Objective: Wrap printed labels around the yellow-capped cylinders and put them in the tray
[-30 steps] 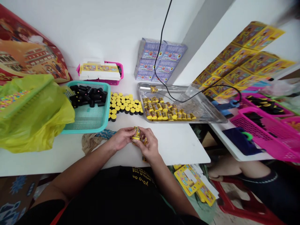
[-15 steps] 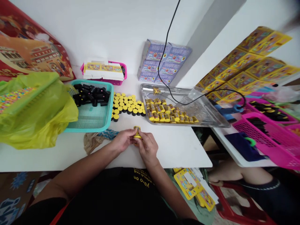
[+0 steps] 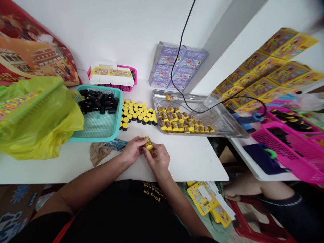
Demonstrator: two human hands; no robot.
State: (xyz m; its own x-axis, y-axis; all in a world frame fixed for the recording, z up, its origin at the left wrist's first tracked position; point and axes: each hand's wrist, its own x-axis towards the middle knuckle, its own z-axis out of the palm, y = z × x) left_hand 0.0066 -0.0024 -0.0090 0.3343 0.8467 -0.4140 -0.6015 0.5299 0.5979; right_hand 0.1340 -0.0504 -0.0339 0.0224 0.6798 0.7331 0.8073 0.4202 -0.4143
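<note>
A small yellow canister with a printed label (image 3: pixel 149 144) is pinched, tilted, between the thumb and fingers of my left hand (image 3: pixel 132 150), just above the table's front part. My right hand (image 3: pixel 161 158) is close against it on the right, fingers curled. Under its fingers shows a printed yellow-and-brown label strip (image 3: pixel 154 154), partly hidden by the hand. Ahead stand several black pots with yellow lids (image 3: pixel 136 110), grouped upright on the table. To their right, a metal tray (image 3: pixel 222 126) carries rows of labelled yellow canisters (image 3: pixel 174 125).
A teal basket (image 3: pixel 98 137) with black pots (image 3: pixel 98 101) stands left, beside a yellow plastic bag (image 3: pixel 50 118). A crumpled cloth (image 3: pixel 100 152) lies near my left forearm. A black cable (image 3: pixel 180 44) hangs over the tray. Pink baskets (image 3: pixel 286 141) and another person's leg (image 3: pixel 263 190) are at right.
The canister has gone from upright to tilted, its yellow end turned down toward my right hand. My right fingers have drawn slightly away from it. The view has shifted a little.
</note>
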